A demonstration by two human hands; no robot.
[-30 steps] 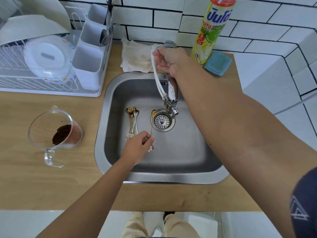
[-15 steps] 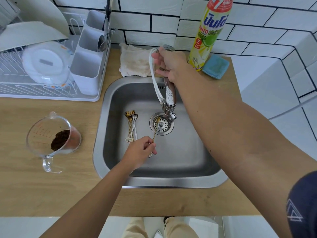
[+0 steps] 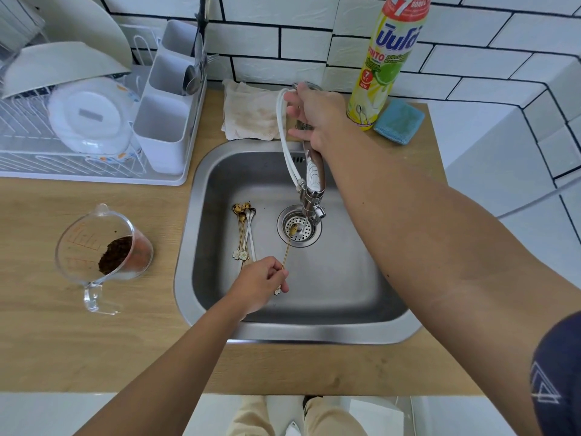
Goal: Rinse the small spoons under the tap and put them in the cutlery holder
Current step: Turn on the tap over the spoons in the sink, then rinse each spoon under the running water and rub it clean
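My left hand (image 3: 262, 283) pinches a small gold spoon (image 3: 288, 247) by its flower-tipped handle, its bowl held over the drain strainer (image 3: 298, 226) right under the tap spout (image 3: 312, 190). My right hand (image 3: 317, 116) grips the tap's handle at the back of the steel sink (image 3: 201, 171). Several more small spoons (image 3: 243, 229) with dirty bowls lie together on the sink floor left of the drain. The white cutlery holder (image 3: 163, 121) stands on the right side of the dish rack, one large spoon in a rear compartment.
A dish rack (image 3: 63, 146) with plates and a lid sits at the back left. A clear measuring jug (image 3: 103, 256) with brown grounds stands on the wooden counter left of the sink. A cloth (image 3: 251, 113), a dish soap bottle (image 3: 386, 64) and a blue sponge (image 3: 398, 121) line the back.
My left hand has moved the gold spoon to the right, so its bowl now sits over the strainer beneath the spout. My right hand stays on the tap handle.
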